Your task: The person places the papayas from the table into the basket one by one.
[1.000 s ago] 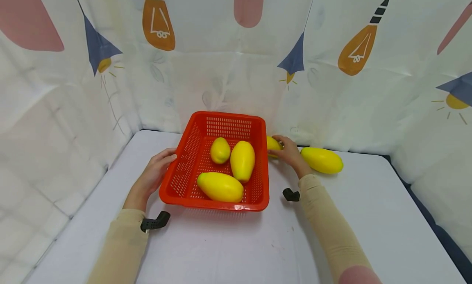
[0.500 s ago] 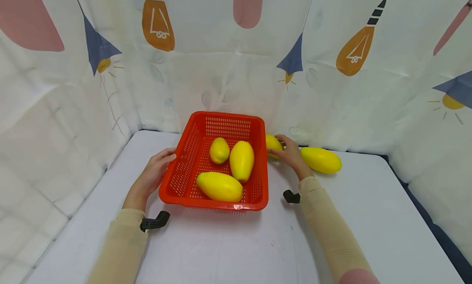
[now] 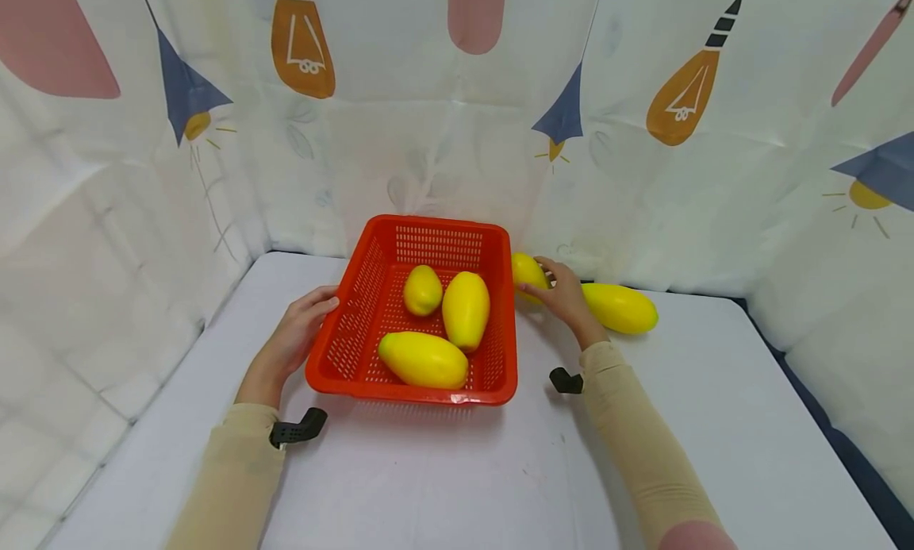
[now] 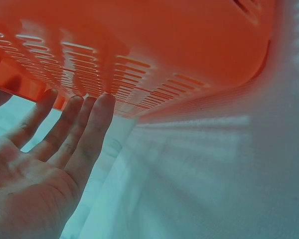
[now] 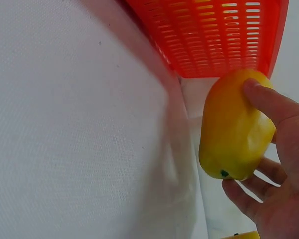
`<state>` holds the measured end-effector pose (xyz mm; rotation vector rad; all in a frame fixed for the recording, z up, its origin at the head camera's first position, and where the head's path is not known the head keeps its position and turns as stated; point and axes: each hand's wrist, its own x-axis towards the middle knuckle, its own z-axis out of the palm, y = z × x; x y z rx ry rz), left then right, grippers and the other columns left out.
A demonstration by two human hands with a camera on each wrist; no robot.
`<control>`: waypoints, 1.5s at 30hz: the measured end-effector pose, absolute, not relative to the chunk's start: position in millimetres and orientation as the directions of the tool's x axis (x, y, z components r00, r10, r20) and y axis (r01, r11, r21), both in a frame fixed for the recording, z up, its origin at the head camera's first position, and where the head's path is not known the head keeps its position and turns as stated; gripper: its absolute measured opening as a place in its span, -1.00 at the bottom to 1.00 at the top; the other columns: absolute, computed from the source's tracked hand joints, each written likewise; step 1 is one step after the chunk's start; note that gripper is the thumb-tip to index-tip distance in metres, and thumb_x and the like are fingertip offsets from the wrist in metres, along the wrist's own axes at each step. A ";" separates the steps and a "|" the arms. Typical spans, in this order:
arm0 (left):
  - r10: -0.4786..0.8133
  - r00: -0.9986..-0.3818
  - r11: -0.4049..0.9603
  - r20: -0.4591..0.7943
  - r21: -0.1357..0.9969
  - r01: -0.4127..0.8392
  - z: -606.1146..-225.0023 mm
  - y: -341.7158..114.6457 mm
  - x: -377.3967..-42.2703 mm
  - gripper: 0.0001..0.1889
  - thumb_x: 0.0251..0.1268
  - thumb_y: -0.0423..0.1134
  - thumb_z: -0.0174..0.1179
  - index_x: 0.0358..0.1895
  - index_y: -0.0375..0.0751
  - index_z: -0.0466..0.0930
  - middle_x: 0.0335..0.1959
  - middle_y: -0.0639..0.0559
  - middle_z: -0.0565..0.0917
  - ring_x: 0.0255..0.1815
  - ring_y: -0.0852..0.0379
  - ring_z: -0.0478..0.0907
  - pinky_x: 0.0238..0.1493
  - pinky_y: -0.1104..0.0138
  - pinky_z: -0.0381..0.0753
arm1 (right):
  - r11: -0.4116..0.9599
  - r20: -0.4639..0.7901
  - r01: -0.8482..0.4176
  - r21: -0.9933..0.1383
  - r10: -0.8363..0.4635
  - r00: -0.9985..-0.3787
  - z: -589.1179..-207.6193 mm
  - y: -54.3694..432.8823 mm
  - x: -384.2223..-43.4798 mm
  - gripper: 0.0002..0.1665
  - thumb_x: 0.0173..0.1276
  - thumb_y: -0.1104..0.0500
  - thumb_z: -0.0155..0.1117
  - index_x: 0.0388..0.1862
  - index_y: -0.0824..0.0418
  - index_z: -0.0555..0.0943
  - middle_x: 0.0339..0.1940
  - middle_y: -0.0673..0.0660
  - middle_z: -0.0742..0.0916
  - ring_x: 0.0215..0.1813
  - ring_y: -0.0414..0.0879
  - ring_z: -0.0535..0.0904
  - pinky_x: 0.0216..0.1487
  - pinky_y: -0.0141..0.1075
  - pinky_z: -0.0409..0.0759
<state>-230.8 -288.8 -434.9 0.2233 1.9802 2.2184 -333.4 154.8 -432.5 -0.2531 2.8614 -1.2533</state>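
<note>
A red slotted plastic basket (image 3: 410,389) sits on the table with three yellow fruits in it: a small rounded one (image 3: 423,290), an oblong one (image 3: 466,312) and another oblong one (image 3: 423,360) at the front. My left hand (image 3: 300,332) is at the basket's left side; in the left wrist view its straight fingers (image 4: 96,127) touch the slotted wall. Beyond the basket's right side, my right hand (image 3: 564,296) holds a yellow oblong fruit (image 5: 234,132), papaya- or mango-like with a dark green spot, between thumb and fingers. The basket rim partly hides it in the head view.
Another yellow oblong fruit (image 3: 620,308) lies right of my right hand, near the back edge. A white cloth covers the table (image 3: 443,486). Printed white curtains (image 3: 443,153) stand close behind and on both sides.
My right hand and the fruit in it have risen slightly, so more of the fruit shows past the basket's rim. The left hand stays at the basket; the head view shifts slightly.
</note>
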 end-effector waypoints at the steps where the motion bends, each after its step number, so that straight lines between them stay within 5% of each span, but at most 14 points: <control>1: 0.217 -0.976 -0.110 0.004 0.994 -0.020 -434.7 -288.8 -230.7 -0.61 0.52 -0.10 -0.06 0.28 -0.19 0.36 -0.03 0.12 0.62 -0.09 0.24 0.62 -0.08 0.38 0.66 | 0.662 0.064 -0.145 -0.735 -0.145 -0.987 -432.5 155.0 -333.6 -0.14 0.24 -0.17 0.36 0.46 0.03 0.29 0.32 0.24 0.47 0.24 0.16 0.40 0.27 0.06 0.44; 45: 0.206 -0.978 -0.098 -0.003 0.995 -0.024 -434.3 -288.9 -229.8 -0.62 0.51 -0.09 -0.05 0.26 -0.15 0.38 -0.03 0.13 0.61 -0.08 0.24 0.61 -0.07 0.39 0.66 | 0.632 0.334 -0.309 -0.711 -0.083 -0.939 -401.8 161.4 -326.5 -0.14 0.23 -0.16 0.36 0.44 0.11 0.32 0.26 0.21 0.52 0.19 0.09 0.43 0.23 -0.01 0.50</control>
